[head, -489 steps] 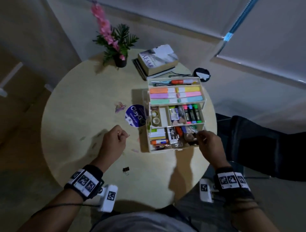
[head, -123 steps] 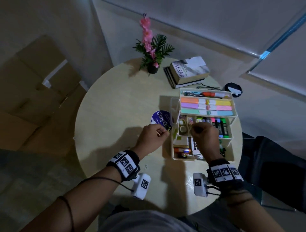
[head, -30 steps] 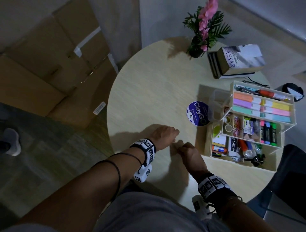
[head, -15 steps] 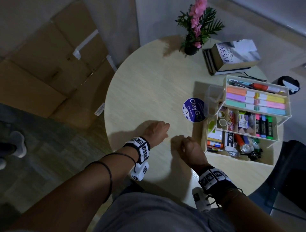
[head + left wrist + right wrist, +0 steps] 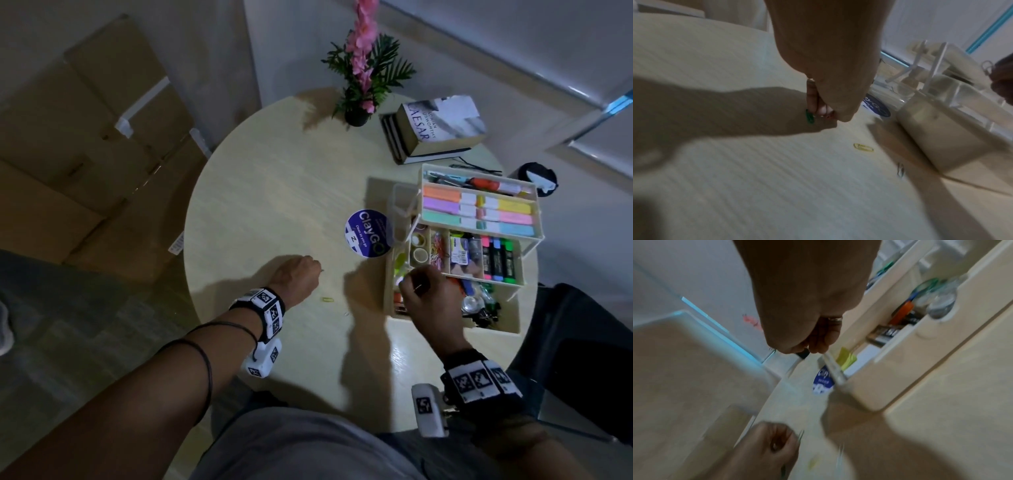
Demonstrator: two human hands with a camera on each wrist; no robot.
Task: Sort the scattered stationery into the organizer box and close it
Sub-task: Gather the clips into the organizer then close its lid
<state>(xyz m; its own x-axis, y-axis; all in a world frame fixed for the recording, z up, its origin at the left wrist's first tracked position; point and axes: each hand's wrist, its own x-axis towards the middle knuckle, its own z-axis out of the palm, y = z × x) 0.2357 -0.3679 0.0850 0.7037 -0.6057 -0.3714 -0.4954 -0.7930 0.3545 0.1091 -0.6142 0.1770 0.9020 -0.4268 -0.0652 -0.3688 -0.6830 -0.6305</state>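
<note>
Pinching a green paper clip (image 5: 809,118) between curled fingertips, the left hand (image 5: 297,277) hovers low over the round wooden surface (image 5: 260,205), near its front edge. The right hand (image 5: 426,294), fingers curled, holds a small metal clip (image 5: 987,67) over the left front corner of the organizer box (image 5: 493,330), which stands open at the right side of the surface with its tiered trays fanned out. A yellow paper clip (image 5: 327,299) lies loose on the surface between the two hands, and a smaller silver clip (image 5: 900,171) lies just beside the box's front wall. The upper tray (image 5: 479,205) holds pastel sticky-note pads and an orange-handled tool; the middle tray (image 5: 469,253) holds tape rolls, coloured clips and highlighters; the bottom compartment is partly hidden by the right hand, with black binder clips showing at its right end. A round blue sticker (image 5: 368,233) marked "ClayGo" lies on the surface, touching the box's left side. Farther back stand a potted plant with pink flowers (image 5: 366,68) and a stack of books (image 5: 438,130). Cardboard boxes (image 5: 85,137) rest on the floor at left.
</note>
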